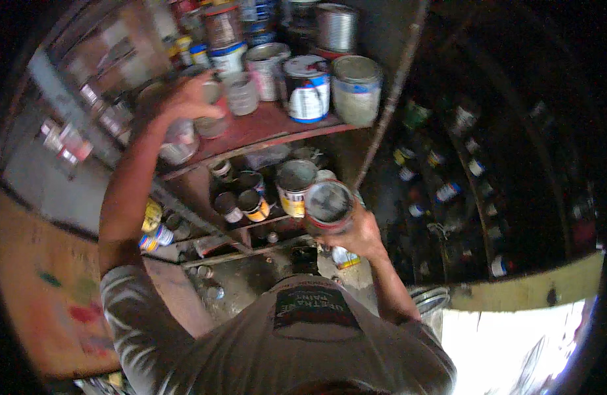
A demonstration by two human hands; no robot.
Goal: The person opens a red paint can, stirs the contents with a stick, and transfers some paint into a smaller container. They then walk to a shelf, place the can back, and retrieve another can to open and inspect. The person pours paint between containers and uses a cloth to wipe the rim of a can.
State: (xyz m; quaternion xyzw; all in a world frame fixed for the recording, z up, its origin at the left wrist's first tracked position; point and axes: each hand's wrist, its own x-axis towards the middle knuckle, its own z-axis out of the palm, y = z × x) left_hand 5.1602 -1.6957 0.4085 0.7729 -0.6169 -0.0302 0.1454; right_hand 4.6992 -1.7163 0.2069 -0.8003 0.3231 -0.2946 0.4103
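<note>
Grey shirt (244, 352) below, right hand (359, 234) clasps grey-topped can (329, 202), left hand (183, 99) reddish can (212, 126).

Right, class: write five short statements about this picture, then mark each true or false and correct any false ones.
1. The right hand holds a round can. True.
2. Both hands hang low. False: the left hand is up at the red upper shelf.
3. The can with the white label and blue band stands upright on that shelf. True.
4. That shelf holds just one can. False: it holds several.
5. A yellow-labelled can stands lower than that shelf. True.
</note>
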